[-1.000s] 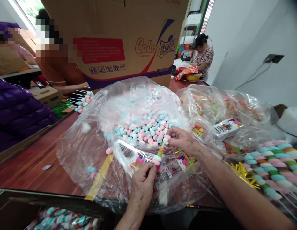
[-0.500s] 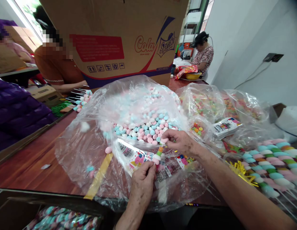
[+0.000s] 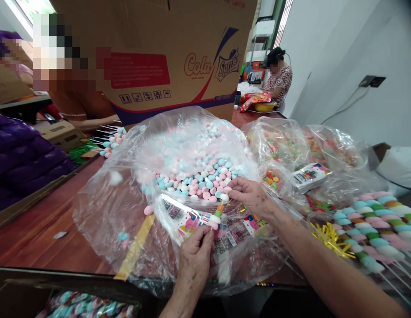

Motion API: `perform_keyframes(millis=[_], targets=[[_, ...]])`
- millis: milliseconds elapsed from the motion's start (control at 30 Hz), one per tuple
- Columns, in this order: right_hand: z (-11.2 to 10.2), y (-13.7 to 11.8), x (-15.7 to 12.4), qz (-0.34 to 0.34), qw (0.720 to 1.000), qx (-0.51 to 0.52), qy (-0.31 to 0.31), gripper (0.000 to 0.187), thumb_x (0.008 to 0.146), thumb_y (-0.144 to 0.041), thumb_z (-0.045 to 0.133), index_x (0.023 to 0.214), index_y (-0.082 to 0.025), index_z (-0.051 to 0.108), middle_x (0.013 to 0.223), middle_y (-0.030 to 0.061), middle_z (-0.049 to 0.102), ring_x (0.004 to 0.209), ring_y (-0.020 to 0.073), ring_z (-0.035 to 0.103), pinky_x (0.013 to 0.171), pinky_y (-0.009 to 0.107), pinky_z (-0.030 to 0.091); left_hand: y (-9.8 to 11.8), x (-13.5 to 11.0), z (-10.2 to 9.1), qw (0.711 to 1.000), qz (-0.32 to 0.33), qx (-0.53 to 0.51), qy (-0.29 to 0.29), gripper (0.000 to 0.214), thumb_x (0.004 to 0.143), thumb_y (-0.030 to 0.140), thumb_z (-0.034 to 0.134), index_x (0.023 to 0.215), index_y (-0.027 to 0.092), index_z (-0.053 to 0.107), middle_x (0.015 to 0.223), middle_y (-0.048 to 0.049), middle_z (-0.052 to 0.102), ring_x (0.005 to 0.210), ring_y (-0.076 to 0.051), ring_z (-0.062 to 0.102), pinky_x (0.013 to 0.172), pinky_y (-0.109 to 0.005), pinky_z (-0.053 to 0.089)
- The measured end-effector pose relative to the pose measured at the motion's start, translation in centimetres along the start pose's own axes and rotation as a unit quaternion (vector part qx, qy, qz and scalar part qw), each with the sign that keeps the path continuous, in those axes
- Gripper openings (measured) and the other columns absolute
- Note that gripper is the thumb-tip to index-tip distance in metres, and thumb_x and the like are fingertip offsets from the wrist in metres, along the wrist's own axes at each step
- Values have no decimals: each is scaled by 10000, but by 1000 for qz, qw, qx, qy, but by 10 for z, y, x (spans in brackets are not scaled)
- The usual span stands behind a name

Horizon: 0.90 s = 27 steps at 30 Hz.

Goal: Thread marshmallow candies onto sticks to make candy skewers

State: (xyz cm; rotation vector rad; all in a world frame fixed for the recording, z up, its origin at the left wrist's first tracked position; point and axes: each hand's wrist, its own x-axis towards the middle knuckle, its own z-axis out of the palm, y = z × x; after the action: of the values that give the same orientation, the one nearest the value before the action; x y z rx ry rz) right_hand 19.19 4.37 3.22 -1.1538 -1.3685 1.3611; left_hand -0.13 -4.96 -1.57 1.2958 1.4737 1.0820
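My left hand (image 3: 195,256) pinches the lower end of a thin skewer (image 3: 216,217) that carries a few candies: pink, white, green and orange. My right hand (image 3: 250,194) is at the skewer's top, its fingers pinched on a small white candy (image 3: 225,197). Both hands work at the edge of a heap of pink, blue and white candies (image 3: 198,176) lying in a wide clear plastic bag (image 3: 126,176). Printed wrappers (image 3: 192,218) lie under the plastic by my left hand.
A large Cola Sprite cardboard box (image 3: 165,57) stands behind the heap. Bags of mixed colourful candies (image 3: 291,145) lie to the right, finished candy skewers (image 3: 374,225) at far right and far left (image 3: 111,141). Other people sit at left and in the background. A wooden table (image 3: 43,221) holds everything.
My right hand has shifted slightly, pinching a candy at the heap's edge near the skewer tip. My left hand has kept its hold on the skewer.
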Motion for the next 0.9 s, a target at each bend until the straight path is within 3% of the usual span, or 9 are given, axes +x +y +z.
perform_keyframes(millis=[333, 500, 667, 767, 900], targets=[[2, -3, -11, -82, 991, -95, -41, 254, 893, -412, 578, 995, -188, 639, 821, 5, 690, 754, 150, 635, 673, 256, 487, 0, -2, -1, 1000, -12, -2, -5, 290, 855, 410, 569, 658, 199, 598, 534, 39, 509, 499, -139, 450, 474, -225, 343], [6, 9, -12, -128, 977, -170, -17, 281, 932, -430, 542, 1075, -221, 665, 933, 14, 723, 838, 169, 659, 733, 274, 515, 1, -1, -1, 1000, -3, -3, -4, 284, 857, 394, 571, 652, 200, 601, 535, 36, 514, 521, -146, 467, 506, -233, 354], [2, 9, -11, -171, 957, -232, -37, 284, 934, -356, 541, 1137, -231, 695, 1077, 20, 739, 959, 177, 678, 879, 295, 518, 6, -3, -1, 1000, -12, 2, -12, 260, 847, 400, 571, 707, 195, 648, 534, 41, 500, 505, -142, 437, 495, -236, 342], [0, 10, -11, -179, 953, -240, -46, 277, 927, -310, 543, 1135, -237, 710, 1121, 22, 741, 1017, 185, 681, 940, 313, 511, 8, -3, -2, 1000, -6, 8, -6, 251, 843, 394, 572, 725, 190, 662, 543, 38, 507, 518, -143, 439, 508, -237, 347], [4, 13, -14, -171, 959, -221, -41, 294, 948, -314, 517, 1164, -235, 700, 1122, 23, 745, 995, 182, 699, 902, 309, 546, 4, -3, -1, 1000, -14, -4, -4, 255, 855, 395, 567, 703, 199, 625, 553, 39, 503, 518, -142, 440, 496, -233, 344]])
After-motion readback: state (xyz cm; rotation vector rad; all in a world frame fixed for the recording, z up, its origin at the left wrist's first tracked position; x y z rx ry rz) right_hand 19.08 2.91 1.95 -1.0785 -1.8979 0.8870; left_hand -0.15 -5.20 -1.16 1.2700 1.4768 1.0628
